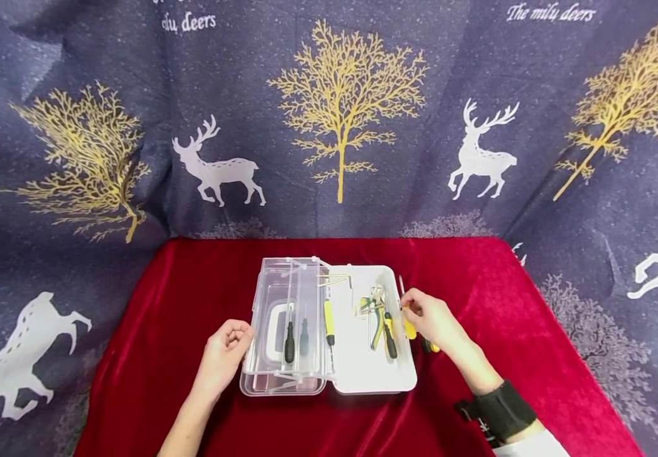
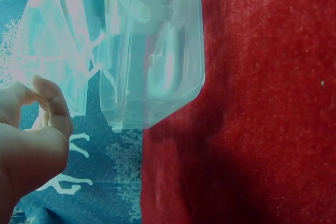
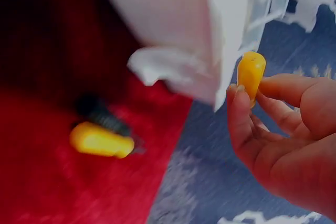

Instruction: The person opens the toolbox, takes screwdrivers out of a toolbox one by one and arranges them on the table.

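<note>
An open tool box lies on the red cloth, its clear lid (image 1: pixel 274 317) folded out to the left of the white base (image 1: pixel 363 371). Two dark screwdrivers (image 1: pixel 289 341) sit in the lid. A yellow screwdriver (image 1: pixel 328 320), pliers (image 1: pixel 382 320) and hex keys (image 1: pixel 337 279) lie in the base. My right hand (image 1: pixel 411 314) pinches a yellow-handled tool (image 3: pixel 251 74) at the base's right edge. My left hand (image 1: pixel 237 333) hovers by the lid's left side, fingers loosely curled, holding nothing; whether it touches the lid (image 2: pixel 152 51) is unclear.
Another yellow-and-black tool (image 3: pixel 102 137) lies on the red cloth (image 1: pixel 192 298) just right of the box, under my right hand. A dark blue curtain (image 1: pixel 329 127) with deer and trees hangs behind and around the table. A black strap (image 1: pixel 497 412) wraps my right wrist.
</note>
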{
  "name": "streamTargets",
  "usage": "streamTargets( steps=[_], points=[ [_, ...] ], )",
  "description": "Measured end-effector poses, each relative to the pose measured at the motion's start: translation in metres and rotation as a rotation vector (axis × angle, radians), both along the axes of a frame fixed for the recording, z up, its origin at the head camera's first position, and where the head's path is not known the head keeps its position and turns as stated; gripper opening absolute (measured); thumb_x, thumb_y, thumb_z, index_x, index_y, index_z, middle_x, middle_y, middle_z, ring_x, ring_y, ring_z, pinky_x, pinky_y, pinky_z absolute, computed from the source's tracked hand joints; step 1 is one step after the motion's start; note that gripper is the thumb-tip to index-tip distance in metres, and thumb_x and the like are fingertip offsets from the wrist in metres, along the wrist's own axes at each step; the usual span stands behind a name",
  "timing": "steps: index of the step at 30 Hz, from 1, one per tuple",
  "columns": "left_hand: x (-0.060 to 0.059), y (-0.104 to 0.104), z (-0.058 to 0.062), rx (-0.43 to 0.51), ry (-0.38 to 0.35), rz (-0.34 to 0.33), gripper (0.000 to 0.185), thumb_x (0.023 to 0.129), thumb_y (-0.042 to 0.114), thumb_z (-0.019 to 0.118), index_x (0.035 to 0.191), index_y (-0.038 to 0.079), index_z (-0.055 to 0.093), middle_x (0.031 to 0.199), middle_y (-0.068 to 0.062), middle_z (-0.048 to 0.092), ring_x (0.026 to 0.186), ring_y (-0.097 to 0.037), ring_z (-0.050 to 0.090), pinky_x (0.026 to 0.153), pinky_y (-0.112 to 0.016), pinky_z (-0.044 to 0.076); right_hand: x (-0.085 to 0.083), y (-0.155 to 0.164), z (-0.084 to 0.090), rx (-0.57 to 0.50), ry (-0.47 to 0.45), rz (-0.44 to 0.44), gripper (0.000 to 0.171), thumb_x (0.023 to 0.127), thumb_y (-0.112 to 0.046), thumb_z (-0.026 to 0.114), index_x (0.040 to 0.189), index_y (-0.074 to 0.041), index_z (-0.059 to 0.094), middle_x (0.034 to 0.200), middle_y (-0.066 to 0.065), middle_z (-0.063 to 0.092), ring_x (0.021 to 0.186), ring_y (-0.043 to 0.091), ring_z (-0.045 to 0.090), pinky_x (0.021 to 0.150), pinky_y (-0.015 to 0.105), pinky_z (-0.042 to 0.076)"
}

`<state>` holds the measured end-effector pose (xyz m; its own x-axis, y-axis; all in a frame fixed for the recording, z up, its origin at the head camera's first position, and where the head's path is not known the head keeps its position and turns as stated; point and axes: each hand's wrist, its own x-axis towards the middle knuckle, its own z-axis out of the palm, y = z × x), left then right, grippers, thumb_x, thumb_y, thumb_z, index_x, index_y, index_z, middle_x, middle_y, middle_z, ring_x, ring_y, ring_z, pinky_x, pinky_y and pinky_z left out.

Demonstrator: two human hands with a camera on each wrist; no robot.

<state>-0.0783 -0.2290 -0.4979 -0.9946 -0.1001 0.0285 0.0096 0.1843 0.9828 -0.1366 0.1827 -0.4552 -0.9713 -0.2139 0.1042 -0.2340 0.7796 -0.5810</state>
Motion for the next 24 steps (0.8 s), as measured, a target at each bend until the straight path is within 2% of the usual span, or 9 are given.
streamTargets(
  steps=[6,12,19,24],
  points=[
    [0.000,-0.001,0.000,-0.004,0.002,-0.011,0.007,0.100,-0.001,0.064,0.101,-0.006,0.061,0.077,-0.004,0.059,0.060,-0.006,0.054,0.057,-0.020,0.048,0.005,0.031,-0.013,0.008,-0.010,-0.106,0.013,0.092,0.000,0.070,0.099,-0.004,0.060,0.084,0.008,0.069,0.075,0.021,0.064,0.065,0.034,0.051],
    [0.001,-0.001,0.001,0.002,-0.001,-0.017,0.007,0.100,0.000,0.064,0.101,-0.007,0.061,0.077,-0.004,0.059,0.060,-0.007,0.054,0.057,-0.020,0.047,0.004,0.054,-0.034,0.030,-0.094,-0.188,0.016,0.092,-0.003,0.068,0.102,0.000,0.056,0.084,0.013,0.070,0.072,0.023,0.064,0.063,0.036,0.051],
    [0.000,-0.001,0.002,0.010,0.003,-0.014,0.008,0.101,0.001,0.064,0.102,-0.006,0.062,0.078,-0.004,0.060,0.060,-0.007,0.054,0.057,-0.021,0.048,-0.003,0.066,-0.055,0.052,-0.179,-0.236,0.030,0.093,-0.005,0.066,0.117,0.008,0.055,0.087,0.018,0.071,0.079,0.030,0.067,0.069,0.041,0.052],
    [0.000,-0.001,0.001,0.008,0.001,-0.011,0.008,0.101,0.002,0.064,0.101,-0.006,0.062,0.077,-0.004,0.060,0.059,-0.007,0.053,0.056,-0.022,0.047,-0.005,0.068,-0.061,0.082,-0.194,-0.231,0.032,0.093,-0.006,0.065,0.118,0.013,0.058,0.088,0.019,0.072,0.082,0.033,0.069,0.073,0.043,0.054]
  ],
)
